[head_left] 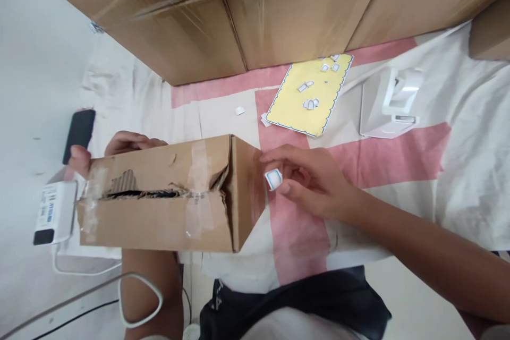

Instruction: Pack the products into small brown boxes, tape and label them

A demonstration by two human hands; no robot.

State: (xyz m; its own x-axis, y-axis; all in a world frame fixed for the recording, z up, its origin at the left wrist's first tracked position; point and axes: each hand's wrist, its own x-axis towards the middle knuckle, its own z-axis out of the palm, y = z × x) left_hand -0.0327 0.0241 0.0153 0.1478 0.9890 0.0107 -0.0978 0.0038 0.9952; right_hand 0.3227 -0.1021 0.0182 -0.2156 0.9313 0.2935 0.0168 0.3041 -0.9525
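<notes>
A small brown cardboard box (159, 223) with a torn slit and clear tape along its top is gripped from its far side by my left hand (123, 146). The thumb shows at the box's left end, and the rest of that hand is partly hidden behind it. At the box's right end my right hand (311, 178) pinches a small white sticker with a blue border (273, 179) between thumb and fingers. Its index fingertip is close to the box's right face; I cannot tell whether it touches.
Beyond the hands lies a yellow card (292, 101) bearing several small white pieces. A white tape dispenser (392, 103) stands to its right. Large cardboard boxes (295, 10) line the back. A dark phone (79, 135) and a white power strip (56, 212) are at left, with cables below.
</notes>
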